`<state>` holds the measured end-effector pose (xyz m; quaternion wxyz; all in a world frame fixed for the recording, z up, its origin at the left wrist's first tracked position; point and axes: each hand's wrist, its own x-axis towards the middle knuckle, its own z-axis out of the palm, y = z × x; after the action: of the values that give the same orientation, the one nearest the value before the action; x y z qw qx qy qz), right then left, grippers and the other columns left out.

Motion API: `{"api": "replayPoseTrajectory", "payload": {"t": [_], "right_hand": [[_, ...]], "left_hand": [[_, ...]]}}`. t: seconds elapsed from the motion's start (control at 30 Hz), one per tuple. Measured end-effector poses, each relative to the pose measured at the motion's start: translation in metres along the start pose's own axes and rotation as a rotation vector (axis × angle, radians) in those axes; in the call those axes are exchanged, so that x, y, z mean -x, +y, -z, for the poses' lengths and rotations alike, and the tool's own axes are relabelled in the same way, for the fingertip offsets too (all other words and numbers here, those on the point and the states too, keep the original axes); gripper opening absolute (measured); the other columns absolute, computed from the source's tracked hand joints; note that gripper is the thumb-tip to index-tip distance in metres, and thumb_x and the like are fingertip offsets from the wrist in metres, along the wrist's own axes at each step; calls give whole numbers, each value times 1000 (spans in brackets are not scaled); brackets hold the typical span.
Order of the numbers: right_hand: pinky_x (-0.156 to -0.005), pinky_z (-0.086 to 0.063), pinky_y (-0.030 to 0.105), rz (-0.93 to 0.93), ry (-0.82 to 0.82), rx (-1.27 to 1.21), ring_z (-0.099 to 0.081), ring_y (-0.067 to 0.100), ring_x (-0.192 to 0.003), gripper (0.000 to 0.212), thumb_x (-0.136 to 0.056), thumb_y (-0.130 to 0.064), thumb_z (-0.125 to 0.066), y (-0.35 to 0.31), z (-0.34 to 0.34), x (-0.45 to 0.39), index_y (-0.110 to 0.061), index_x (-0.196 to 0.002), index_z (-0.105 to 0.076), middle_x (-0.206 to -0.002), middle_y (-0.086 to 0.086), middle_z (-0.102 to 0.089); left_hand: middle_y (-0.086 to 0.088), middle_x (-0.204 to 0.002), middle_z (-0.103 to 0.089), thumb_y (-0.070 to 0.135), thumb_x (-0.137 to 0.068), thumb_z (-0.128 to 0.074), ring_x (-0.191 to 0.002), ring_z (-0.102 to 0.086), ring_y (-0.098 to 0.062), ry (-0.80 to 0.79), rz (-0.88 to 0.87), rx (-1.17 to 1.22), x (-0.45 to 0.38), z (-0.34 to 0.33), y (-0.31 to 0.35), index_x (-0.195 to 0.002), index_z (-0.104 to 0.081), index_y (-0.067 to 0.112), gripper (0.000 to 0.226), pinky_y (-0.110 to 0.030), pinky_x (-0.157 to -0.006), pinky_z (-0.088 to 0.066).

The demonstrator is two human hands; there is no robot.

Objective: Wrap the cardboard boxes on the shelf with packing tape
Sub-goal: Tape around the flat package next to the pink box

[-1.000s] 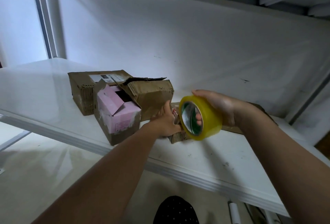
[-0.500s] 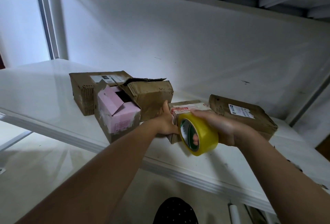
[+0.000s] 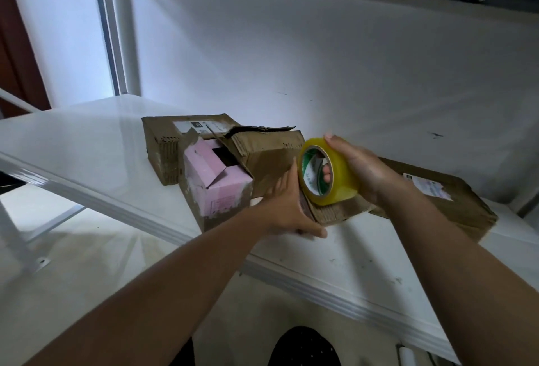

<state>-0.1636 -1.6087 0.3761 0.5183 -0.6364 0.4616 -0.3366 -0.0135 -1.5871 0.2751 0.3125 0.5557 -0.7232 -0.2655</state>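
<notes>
Item: roll of packing tape, translucent yellow, wound on a core with a green and white printed liner; the print is too small to read. The right hand grips it, thumb over the top of the roll, fingers through the core, held just above a small cardboard box.

Item: small cardboard box, brown, corrugated edge showing, lying near the front edge of the white shelf, mostly hidden behind the hands and the roll. The left hand holds its near left end, fingers up along the side, thumb curled under the front corner.

Item: pink-faced carton, top flaps open, outer paper torn away to brown card at the corners; it stands at the front edge, left of the small box. Faint print low on its front, illegible.

Item: two brown boxes behind the carton, crumpled, one with a white shipping label, text unreadable.

Item: flat brown parcel, toward the shelf's right end, white label with small illegible print.
</notes>
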Motion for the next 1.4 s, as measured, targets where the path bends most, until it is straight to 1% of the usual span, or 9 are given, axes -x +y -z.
{"api": "replayPoseTrajectory", "payload": {"t": [0.07,0.23,0.47,0.53,0.7,0.83,0.97,1.3,1.4], "right_hand": [[-54,-52,24,9,9,5,-66,16,-55,55,-79,-60,-61,3,-1,-5,-8,-94,-68,-64,5,-69],[-57,-54,26,23,23,-22,-68,19,-61,66,-62,-66,-65,10,-1,-6,-6,-90,-71,-69,8,-71],[-59,-55,27,-231,-19,185,-70,21,-66,52,-83,-59,-59,-16,-15,-16,-10,-98,-65,-77,8,-72],[-80,-55,38,-323,-49,301,-66,30,-89,60,-81,-63,-57,-21,-3,-14,-14,-115,-61,-100,13,-68],[-92,-52,48,-441,-128,377,-66,35,-99,64,-80,-63,-57,-14,20,2,-11,-116,-64,-108,19,-69],[-72,-58,36,-460,-151,449,-70,27,-80,50,-84,-58,-55,-15,20,9,-13,-103,-64,-89,12,-72],[-97,-48,44,-557,-231,659,-59,33,-105,52,-91,-54,-48,13,10,20,-13,-123,-54,-116,16,-61],[-62,-56,30,-460,-310,417,-72,23,-79,56,-66,-61,-66,13,32,28,-21,-105,-62,-90,6,-73],[-60,-55,31,-271,-237,256,-72,21,-70,57,-50,-59,-80,-16,51,20,-20,-91,-73,-81,4,-74]], "left_hand": [[4,-158,17,54,-53,-87,-146,9,-17,45,29,-128,0,-6,0,-145,30,21,153,-46,-119,-8],[-5,-153,-14,49,-61,-83,-142,-16,-23,249,65,-163,-4,-23,4,-151,10,12,134,-41,-114,-21],[-1,-137,-28,48,-50,-89,-133,-28,-21,177,178,36,-12,-12,-7,-140,-17,18,119,-42,-109,-32],[-3,-138,-27,47,-50,-90,-134,-27,-21,156,176,-1,-15,-10,-9,-141,-14,17,122,-42,-110,-31],[-3,-151,-6,47,-57,-84,-142,-7,-25,38,200,-125,-22,-12,-8,-147,15,15,137,-44,-116,-14],[-3,-153,-4,49,-57,-84,-143,-6,-25,26,224,-129,-25,-10,-7,-147,18,12,141,-44,-117,-13],[-2,-151,-7,51,-53,-86,-142,-11,-25,5,252,-49,-24,-8,-9,-147,14,16,141,-47,-115,-20],[-5,-145,-26,57,-47,-85,-133,-29,-26,-13,305,48,-30,1,-7,-143,-3,18,132,-46,-109,-32],[-8,-127,-53,70,-52,-73,-115,-53,-25,-41,442,258,-33,11,5,-139,-33,5,116,-33,-95,-41]]}}
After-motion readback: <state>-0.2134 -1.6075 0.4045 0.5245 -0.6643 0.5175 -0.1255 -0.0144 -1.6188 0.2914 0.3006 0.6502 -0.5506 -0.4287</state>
